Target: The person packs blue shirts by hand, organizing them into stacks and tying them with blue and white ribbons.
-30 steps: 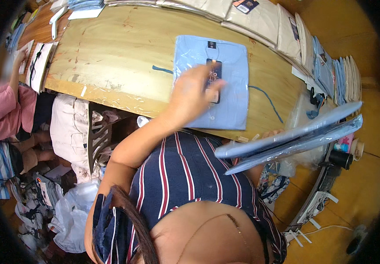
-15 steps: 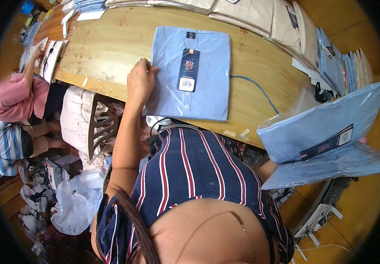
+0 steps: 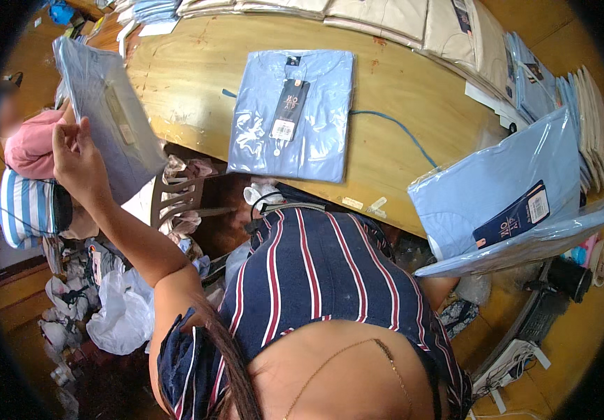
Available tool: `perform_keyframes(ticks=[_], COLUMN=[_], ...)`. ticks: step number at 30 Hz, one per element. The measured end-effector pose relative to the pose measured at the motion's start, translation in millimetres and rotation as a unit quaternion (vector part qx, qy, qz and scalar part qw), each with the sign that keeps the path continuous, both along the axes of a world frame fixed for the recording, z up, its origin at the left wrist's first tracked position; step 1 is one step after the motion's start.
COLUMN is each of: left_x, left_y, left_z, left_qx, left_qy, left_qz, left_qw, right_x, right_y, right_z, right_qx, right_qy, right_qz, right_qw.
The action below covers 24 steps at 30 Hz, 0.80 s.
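Raised off the table's left end is a blue shirt in a clear plastic bag (image 3: 116, 105), its near edge gripped by the fingers of my left hand (image 3: 81, 164). Flat on the table, a second bagged blue shirt (image 3: 253, 140) lies with its dark hang tag (image 3: 291, 108) facing up. At the right, more bagged blue shirts (image 3: 456, 192) are tilted, one above another, beyond the table's near edge. My right forearm (image 3: 440, 288) runs beneath them; they hide my right hand.
Stacks of bagged beige shirts (image 3: 379, 24) line the table's (image 3: 190, 63) far edge, with blue ones at the right. A blue cord (image 3: 400, 133) crosses the tabletop. To the left are a person in pink (image 3: 39, 143), a chair (image 3: 176, 199) and white plastic bags (image 3: 123, 315).
My left hand has swung left off the table with a bagged shirt in it. A shirt still lies there, its tag at another angle. The shirts at the right have tilted.
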<state>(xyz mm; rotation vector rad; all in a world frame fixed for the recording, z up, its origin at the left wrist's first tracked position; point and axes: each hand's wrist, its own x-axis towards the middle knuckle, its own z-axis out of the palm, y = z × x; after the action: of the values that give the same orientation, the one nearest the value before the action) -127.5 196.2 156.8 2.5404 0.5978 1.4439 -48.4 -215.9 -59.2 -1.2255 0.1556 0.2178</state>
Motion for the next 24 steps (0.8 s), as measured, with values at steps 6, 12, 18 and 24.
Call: perform_keyframes(ticks=[6, 12, 18, 24], left_x=[2, 44, 57, 89], left_y=[-16, -42, -41, -46], left_z=[0, -89, -185, -147], left_qx=[-0.151, -0.44, -0.2, -0.708], left_qy=[-0.124, -0.041, 0.322, 0.15], left_qz=[-0.104, -0.131, -0.099, -0.452], left_qw=[0.975, 0.888, 0.92, 0.521], right_x=[6, 7, 15, 17], right_y=[10, 22, 43, 69], right_z=[-2, -5, -1, 14], right_qx=[0.001, -0.012, -0.015, 0.036], right_qy=[0.003, 0.007, 0.013, 0.005], right_qz=[0.023, 0.022, 0.007, -0.017], right_qw=[1.0, 1.0, 1.0, 0.999])
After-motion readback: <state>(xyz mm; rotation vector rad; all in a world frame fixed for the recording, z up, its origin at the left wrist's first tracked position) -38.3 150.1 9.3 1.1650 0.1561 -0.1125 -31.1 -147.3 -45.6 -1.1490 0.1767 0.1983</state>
